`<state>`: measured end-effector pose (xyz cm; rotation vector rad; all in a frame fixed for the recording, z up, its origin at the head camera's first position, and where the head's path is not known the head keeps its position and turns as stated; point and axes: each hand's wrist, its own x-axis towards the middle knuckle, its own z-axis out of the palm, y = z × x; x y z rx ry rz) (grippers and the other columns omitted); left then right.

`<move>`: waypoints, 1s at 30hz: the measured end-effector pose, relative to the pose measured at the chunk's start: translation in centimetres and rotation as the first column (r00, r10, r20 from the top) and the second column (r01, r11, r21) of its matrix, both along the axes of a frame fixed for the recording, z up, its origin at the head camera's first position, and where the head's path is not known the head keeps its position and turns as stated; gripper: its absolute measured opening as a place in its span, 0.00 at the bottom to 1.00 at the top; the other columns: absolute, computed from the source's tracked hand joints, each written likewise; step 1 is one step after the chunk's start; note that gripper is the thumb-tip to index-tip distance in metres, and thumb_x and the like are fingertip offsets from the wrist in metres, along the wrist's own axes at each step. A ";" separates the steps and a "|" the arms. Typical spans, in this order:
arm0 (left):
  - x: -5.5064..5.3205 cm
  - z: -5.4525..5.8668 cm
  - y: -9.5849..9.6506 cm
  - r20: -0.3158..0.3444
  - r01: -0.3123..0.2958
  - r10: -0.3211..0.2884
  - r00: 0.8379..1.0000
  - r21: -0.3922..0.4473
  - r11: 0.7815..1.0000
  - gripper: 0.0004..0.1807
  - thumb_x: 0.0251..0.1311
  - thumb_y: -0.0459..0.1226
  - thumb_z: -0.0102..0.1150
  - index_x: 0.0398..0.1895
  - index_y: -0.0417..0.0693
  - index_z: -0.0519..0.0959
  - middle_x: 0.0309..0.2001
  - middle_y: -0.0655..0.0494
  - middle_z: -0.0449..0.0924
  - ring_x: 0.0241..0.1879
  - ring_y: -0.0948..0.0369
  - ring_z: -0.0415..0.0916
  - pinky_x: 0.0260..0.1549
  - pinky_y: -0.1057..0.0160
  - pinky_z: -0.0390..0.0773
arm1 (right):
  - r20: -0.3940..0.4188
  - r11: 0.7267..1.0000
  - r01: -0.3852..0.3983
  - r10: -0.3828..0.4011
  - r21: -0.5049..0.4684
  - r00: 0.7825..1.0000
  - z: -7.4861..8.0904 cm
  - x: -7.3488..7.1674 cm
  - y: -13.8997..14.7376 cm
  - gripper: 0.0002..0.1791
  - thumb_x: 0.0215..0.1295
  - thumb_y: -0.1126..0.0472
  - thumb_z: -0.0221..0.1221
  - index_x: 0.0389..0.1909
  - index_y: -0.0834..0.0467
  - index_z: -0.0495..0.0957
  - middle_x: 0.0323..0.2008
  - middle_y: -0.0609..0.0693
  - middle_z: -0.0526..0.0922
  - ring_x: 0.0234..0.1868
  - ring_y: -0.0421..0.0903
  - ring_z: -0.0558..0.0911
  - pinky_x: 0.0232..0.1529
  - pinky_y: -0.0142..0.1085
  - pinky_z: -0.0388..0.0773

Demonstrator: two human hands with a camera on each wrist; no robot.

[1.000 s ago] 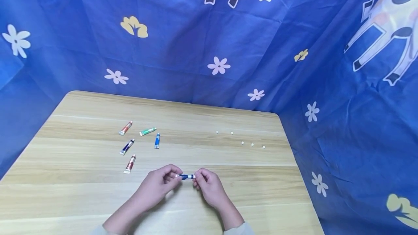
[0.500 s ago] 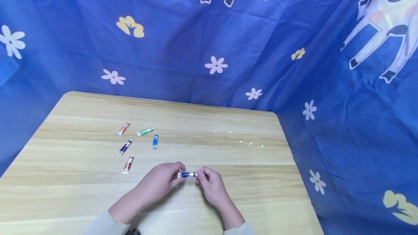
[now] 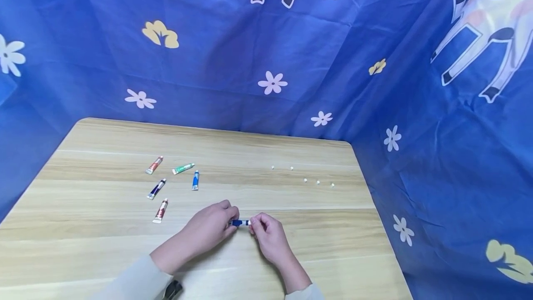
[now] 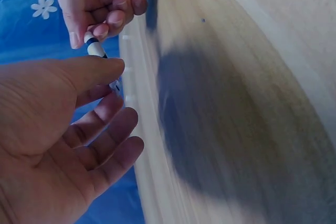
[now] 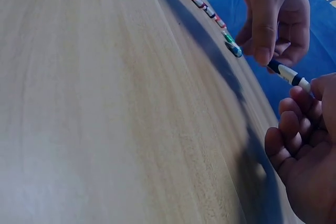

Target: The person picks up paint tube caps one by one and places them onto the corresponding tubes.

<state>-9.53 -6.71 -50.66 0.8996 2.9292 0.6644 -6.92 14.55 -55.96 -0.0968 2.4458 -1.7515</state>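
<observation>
Both hands meet over the near middle of the table around a small dark blue paint tube (image 3: 240, 222) with a white band. My left hand (image 3: 210, 228) pinches the tube's body between thumb and forefinger, hiding its flat end in the head view. At the other end, the thumb and fingers of my right hand (image 3: 271, 240) pinch the white cap (image 5: 304, 84). The tube lies roughly level, held above the tabletop. In the left wrist view, the other fingers (image 4: 113, 135) of my left hand are loosely bent and away from the tube.
On the left of the wooden table (image 3: 104, 244) lie several paint tubes: orange-red (image 3: 154, 165), green (image 3: 183, 169), blue (image 3: 195, 180), dark violet-blue (image 3: 156, 189) and brownish red (image 3: 160, 211). Several tiny white pieces (image 3: 305, 180), possibly caps, sit at the right. A blue patterned curtain (image 3: 208, 59) surrounds the table.
My left hand has let its grip shift and turned over the tube, now covering the flat end that showed half a second ago. My right hand stays on the cap. The head view drifts slightly.
</observation>
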 end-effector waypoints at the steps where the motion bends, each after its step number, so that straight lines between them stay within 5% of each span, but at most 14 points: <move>1: -0.1 -0.2 0.1 -0.006 0.006 -0.006 1.000 0.000 1.000 0.09 0.61 0.40 0.78 0.38 0.55 0.84 0.34 0.65 0.76 0.30 0.70 0.68 0.32 0.65 0.77 | 0.007 1.000 0.005 -0.005 0.006 1.000 0.0 0.0 0.1 0.16 0.83 0.55 0.59 0.35 0.61 0.83 0.32 0.65 0.85 0.29 0.33 0.75 0.35 0.25 0.74; 8: -1.3 -1.2 0.4 -0.009 0.021 -0.021 1.000 -0.002 1.000 0.10 0.59 0.39 0.79 0.36 0.56 0.84 0.33 0.63 0.78 0.29 0.69 0.71 0.33 0.65 0.80 | 0.078 1.000 0.029 -0.029 0.002 0.997 0.0 0.2 0.6 0.16 0.83 0.54 0.57 0.39 0.62 0.84 0.36 0.60 0.87 0.32 0.35 0.76 0.36 0.25 0.74; 19: -3.5 -1.6 0.2 0.009 -0.025 0.025 1.000 -0.055 0.998 0.09 0.60 0.39 0.79 0.36 0.52 0.85 0.31 0.61 0.80 0.30 0.65 0.75 0.35 0.59 0.82 | 0.072 0.998 0.030 -0.026 -0.052 0.997 0.6 -0.4 2.4 0.14 0.83 0.58 0.57 0.46 0.66 0.84 0.40 0.67 0.86 0.36 0.39 0.81 0.41 0.27 0.81; 25: -4.7 -1.7 0.2 -0.027 -0.050 0.048 0.998 -0.061 0.997 0.10 0.58 0.36 0.80 0.35 0.50 0.85 0.30 0.58 0.81 0.30 0.61 0.77 0.35 0.55 0.83 | 0.084 0.985 0.099 -0.088 -0.142 0.993 0.7 -1.2 4.5 0.12 0.80 0.60 0.61 0.49 0.68 0.83 0.39 0.67 0.85 0.34 0.39 0.81 0.40 0.28 0.82; 30: -6.0 -2.2 0.1 -0.035 -0.075 0.073 0.997 -0.060 0.995 0.09 0.58 0.36 0.80 0.35 0.49 0.85 0.30 0.57 0.81 0.29 0.61 0.77 0.34 0.55 0.83 | 0.074 0.970 0.173 -0.163 -0.172 0.984 1.2 -2.4 6.8 0.10 0.76 0.64 0.64 0.50 0.68 0.83 0.37 0.56 0.84 0.34 0.40 0.81 0.39 0.28 0.81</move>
